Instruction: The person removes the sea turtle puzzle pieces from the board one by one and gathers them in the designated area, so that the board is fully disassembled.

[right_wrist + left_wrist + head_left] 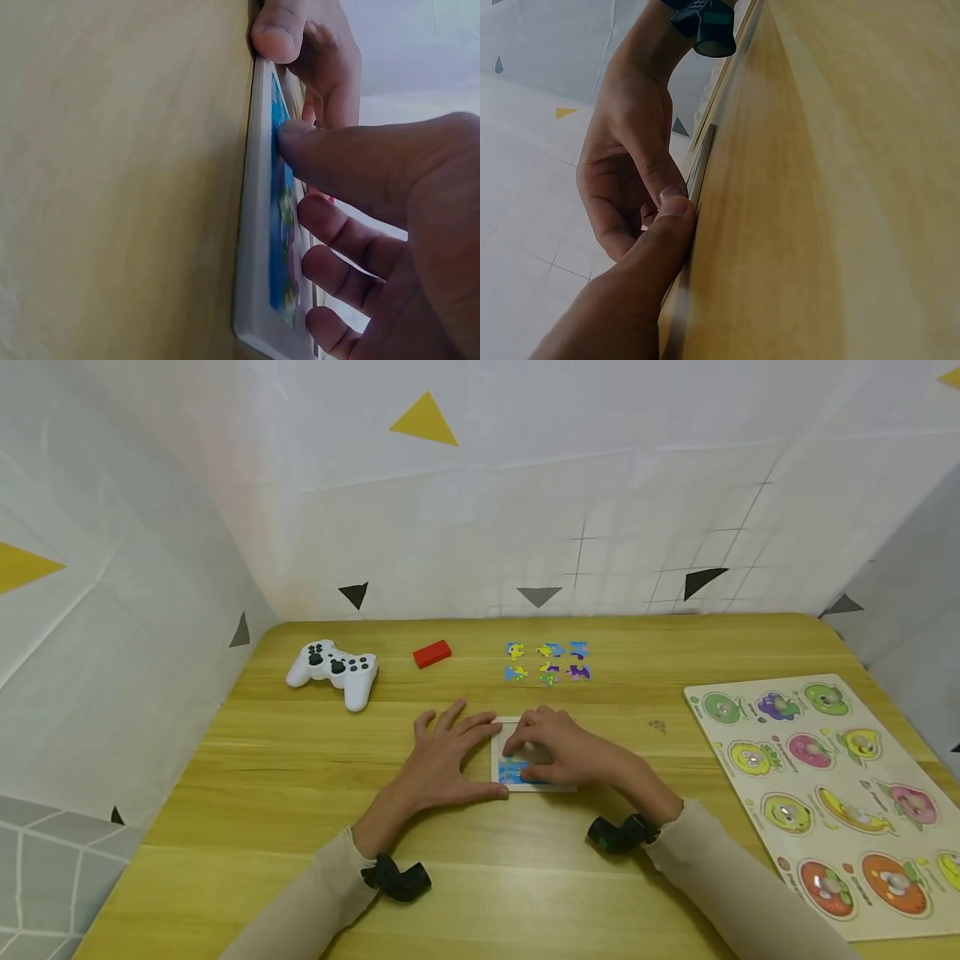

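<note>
A small white-framed puzzle tray lies on the table, with blue sea-picture pieces along its lower part. My left hand holds the tray's left side, thumb at the near corner and fingers at the far corner. Over the tray, my right hand has its fingers curled, thumb and fingertips on a puzzle piece lying in it. In the right wrist view the thumb touches a blue area with green and pink shapes. The right hand hides much of the tray in the head view.
Several loose puzzle pieces lie in two rows beyond the tray. A red block and a white game controller are at the back left. To the right lies a large fruit knob-puzzle board. White cloth hangs behind the table.
</note>
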`<state>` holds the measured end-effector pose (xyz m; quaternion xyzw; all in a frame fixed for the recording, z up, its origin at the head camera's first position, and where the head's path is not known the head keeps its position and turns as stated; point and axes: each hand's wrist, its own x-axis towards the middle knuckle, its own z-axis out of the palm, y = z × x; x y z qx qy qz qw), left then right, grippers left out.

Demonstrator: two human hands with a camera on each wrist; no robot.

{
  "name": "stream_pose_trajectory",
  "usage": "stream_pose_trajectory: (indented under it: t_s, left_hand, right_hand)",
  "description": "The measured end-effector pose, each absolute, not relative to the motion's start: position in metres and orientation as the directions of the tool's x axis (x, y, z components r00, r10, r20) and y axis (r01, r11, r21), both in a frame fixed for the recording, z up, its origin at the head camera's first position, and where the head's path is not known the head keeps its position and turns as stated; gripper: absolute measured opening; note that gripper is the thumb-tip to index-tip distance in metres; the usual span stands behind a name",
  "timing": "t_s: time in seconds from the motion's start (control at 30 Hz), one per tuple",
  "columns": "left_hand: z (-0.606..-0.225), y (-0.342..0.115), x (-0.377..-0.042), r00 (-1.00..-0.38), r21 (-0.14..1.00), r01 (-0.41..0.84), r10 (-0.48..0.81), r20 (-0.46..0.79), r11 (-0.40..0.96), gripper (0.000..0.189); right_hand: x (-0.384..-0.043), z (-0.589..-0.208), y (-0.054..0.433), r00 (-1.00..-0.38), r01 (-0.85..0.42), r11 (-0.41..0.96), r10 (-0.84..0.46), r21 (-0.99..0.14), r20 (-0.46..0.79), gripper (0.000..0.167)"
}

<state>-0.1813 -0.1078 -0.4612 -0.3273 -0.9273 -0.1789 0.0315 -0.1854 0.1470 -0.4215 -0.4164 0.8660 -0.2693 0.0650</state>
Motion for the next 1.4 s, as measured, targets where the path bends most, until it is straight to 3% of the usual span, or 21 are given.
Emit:
stream_pose_trajectory:
  t_s: [0.7,1.4]
  left_hand:
    - [-0.4579,-0.108,-0.1804,-0.782,0.323,0.619,0.598,0.174,0.716,0.093]
    - [-0.458,-0.1075,-0.1811,-0.78,0.314,0.622,0.6,0.175,0.717,0.096]
  right_hand:
    - [-0.1853,-0.424,0.1459,-0.697,-0.577,0.518,-0.715,-0.631,0.051,0.024]
    - [-0.1852,-0.4234,0.1424,-0.666,-0.607,0.491,-0.743,-0.624,0.064,0.037]
